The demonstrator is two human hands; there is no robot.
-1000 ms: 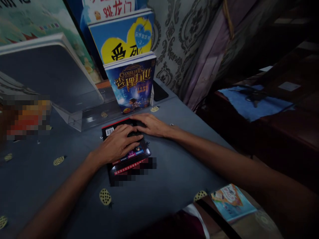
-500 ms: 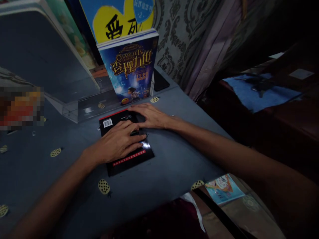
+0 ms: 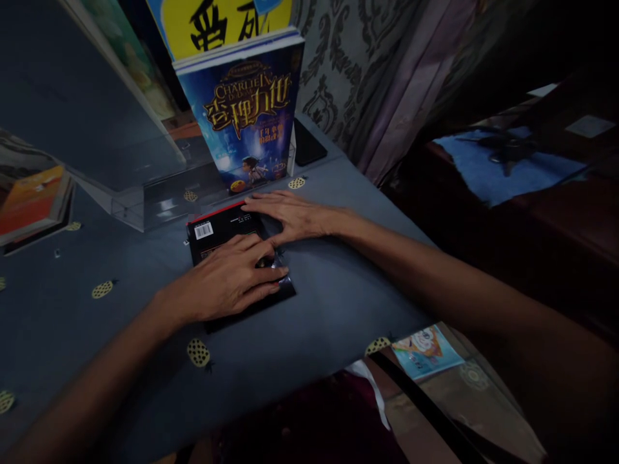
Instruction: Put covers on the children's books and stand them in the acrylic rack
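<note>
A black book with a red top edge and a white barcode lies flat on the table. My left hand rests palm down across its lower middle with the fingers stretched out, hiding much of the cover. At the book's upper right corner lies my right hand, fingers spread, its fingertips on the corner and its thumb close to the left hand's fingers. Just behind them a blue comic-style book stands upright with gold lettering, in front of other books in a clear holder.
Orange-covered books lie at the left. A dark phone-like slab sits behind the standing book. Beyond the table's right edge are a blue cloth with a dark object on it and, lower down, a light-blue booklet.
My left hand has slid a little toward the near edge of the black book, covering most of its red strip. The right hand stays at the corner. The view has shifted slightly.
</note>
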